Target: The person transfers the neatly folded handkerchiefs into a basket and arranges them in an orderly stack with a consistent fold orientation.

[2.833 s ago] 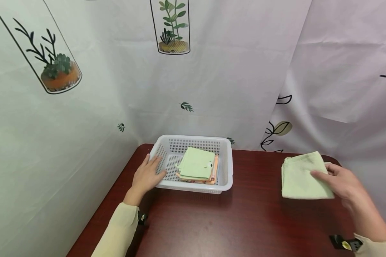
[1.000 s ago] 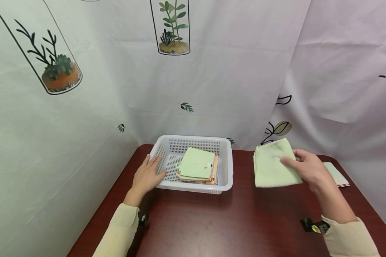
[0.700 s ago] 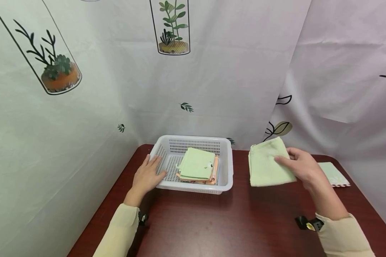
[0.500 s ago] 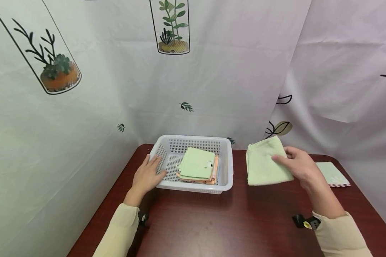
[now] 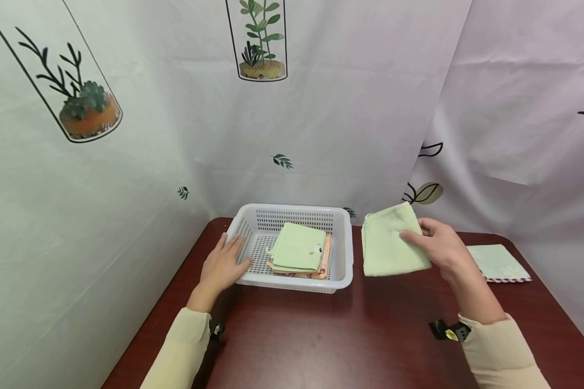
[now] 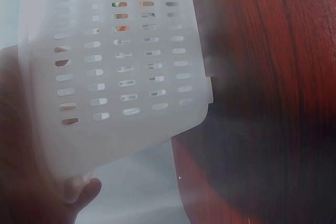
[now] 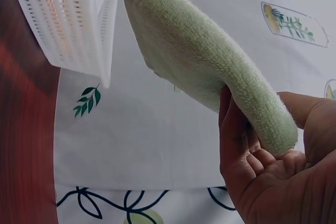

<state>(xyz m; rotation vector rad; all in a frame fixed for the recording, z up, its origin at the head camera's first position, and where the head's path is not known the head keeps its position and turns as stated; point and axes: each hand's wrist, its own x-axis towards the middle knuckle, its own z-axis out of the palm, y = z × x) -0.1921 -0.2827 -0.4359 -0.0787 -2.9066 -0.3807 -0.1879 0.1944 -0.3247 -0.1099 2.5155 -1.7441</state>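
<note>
My right hand (image 5: 445,246) pinches a folded light green towel (image 5: 391,240) between thumb and fingers. The towel hangs above the table, just right of the white plastic basket (image 5: 343,278). Its fluffy folded edge shows close up in the right wrist view. My left hand (image 5: 224,265) holds the basket's left rim, the thumb inside and a fingertip bent round the outside in the left wrist view. Inside the basket, a folded green towel (image 5: 297,246) with a small dark-and-white figure lies on an orange cloth (image 5: 327,254).
At the table's right end lies a pale folded towel (image 5: 498,259) with a checked edge, partly behind my right wrist. The dark red table (image 5: 316,346) meets a white printed curtain (image 5: 345,135) at the back and sides.
My right hand has carried the green towel leftward, from the table's right end to near the basket. The pale towel has come into view behind it. My left hand and the basket keep their place.
</note>
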